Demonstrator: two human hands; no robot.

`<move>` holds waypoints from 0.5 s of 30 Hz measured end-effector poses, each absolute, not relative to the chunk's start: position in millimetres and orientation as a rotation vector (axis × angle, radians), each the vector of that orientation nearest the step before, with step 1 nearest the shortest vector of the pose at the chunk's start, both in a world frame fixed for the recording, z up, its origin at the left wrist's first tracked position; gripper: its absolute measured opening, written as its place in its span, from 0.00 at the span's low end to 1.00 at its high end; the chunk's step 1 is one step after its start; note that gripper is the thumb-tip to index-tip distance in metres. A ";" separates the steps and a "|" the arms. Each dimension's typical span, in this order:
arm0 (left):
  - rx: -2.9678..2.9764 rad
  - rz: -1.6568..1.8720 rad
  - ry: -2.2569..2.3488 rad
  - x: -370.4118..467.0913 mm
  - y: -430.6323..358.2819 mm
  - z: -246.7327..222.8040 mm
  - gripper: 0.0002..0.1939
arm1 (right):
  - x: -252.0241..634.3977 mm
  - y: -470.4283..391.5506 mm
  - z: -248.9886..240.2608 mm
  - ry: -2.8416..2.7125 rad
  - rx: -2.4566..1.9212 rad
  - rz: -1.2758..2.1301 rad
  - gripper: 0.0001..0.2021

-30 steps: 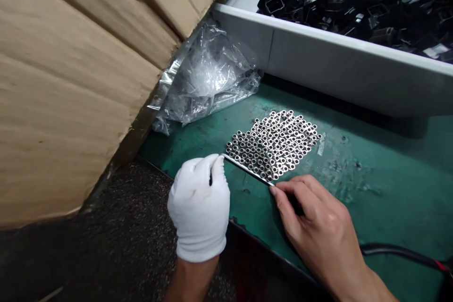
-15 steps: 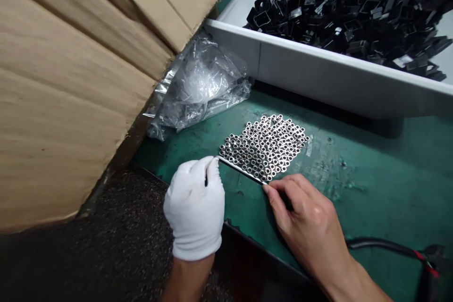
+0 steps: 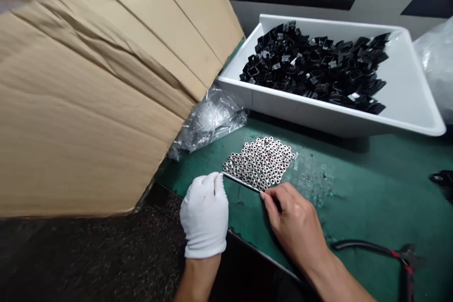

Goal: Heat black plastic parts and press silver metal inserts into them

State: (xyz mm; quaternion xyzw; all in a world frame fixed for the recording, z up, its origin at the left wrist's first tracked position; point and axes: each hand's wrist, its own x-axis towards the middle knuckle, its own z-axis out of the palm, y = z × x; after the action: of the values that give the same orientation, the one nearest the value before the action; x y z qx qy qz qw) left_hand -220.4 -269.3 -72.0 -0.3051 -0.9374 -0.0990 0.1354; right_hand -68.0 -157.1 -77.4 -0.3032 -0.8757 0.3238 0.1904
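- Slantwise, the thin strip (image 3: 242, 182) borders the near side of the metal pieces (image 3: 264, 163) on the green table (image 3: 375, 179); its long axis runs far-left to near-right;
- gloved left hand (image 3: 205, 217), knuckles up, pinches its left end;
- bare right hand (image 3: 297, 222), angled in from lower right, pinches the other.

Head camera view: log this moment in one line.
left hand: gloved, holding end of strip | right hand: bare, holding other end | metal rings: clustered beyond strip | tray: holds black parts
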 end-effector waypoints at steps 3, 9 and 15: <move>-0.917 -0.242 -2.728 -217.5 -274.8 -69.3 0.11 | -68.1 -159.3 -77.7 -2.515 -0.887 0.923 0.07; -1.020 -0.081 -2.805 -206.0 -295.7 -66.4 0.17 | -60.2 -162.4 -72.5 -2.742 -0.870 0.954 0.08; -0.937 -0.417 -2.782 -193.1 -316.6 -57.9 0.21 | -40.1 -171.8 -53.5 -2.753 -0.804 1.154 0.08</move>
State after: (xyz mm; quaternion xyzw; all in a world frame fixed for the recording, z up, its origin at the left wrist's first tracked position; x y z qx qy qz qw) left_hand -193.1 -316.6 -57.9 -0.3147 -0.9346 -0.1401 0.0884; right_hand -40.1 -171.8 -53.5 -0.2600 -0.8902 0.3731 0.0252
